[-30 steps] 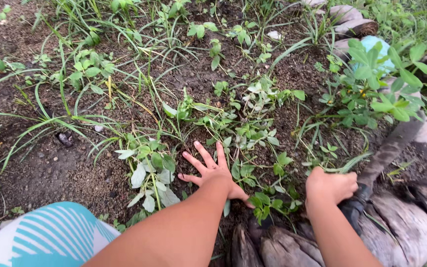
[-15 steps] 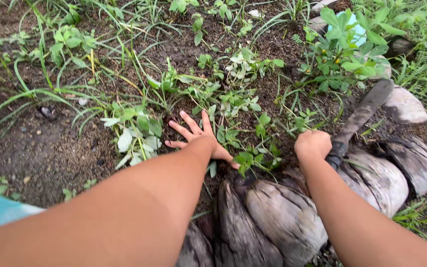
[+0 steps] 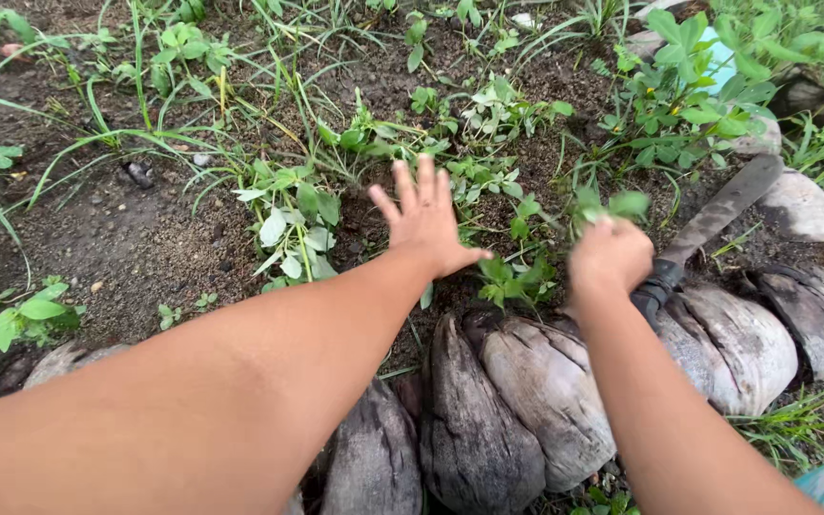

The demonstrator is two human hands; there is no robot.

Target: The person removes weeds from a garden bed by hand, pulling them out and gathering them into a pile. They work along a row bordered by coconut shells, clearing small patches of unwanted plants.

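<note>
Clenched into a fist, the right hand (image 3: 610, 256) grips the dark wrapped handle of a long flat-bladed knife (image 3: 722, 208) together with a small sprig of green leaves (image 3: 608, 204) that sticks up above the knuckles; the blade runs away up and to the right, lying flat on the ground. Spread wide, the left hand (image 3: 426, 221) holds nothing, its fingers apart and its palm facing down over the low weeds, and whether it touches them cannot be told.

Dark, crumbly brown soil (image 3: 135, 257) fills most of the view. Along its near edge stands a row of grey, weathered dry coconut husks (image 3: 536, 401), set side by side as a border just under both forearms. Past the right hand a bushy green plant with broad pointed leaves (image 3: 689, 86) grows near pale grey stones (image 3: 801, 205). A patch of small-leaved green weeds (image 3: 498, 181) spreads across the soil beyond the two hands, and a clump of weeds with pale leaf undersides (image 3: 288, 224) sits just left of the left hand. Thin grass blades (image 3: 97, 143) arch over the bare soil farther left.
</note>
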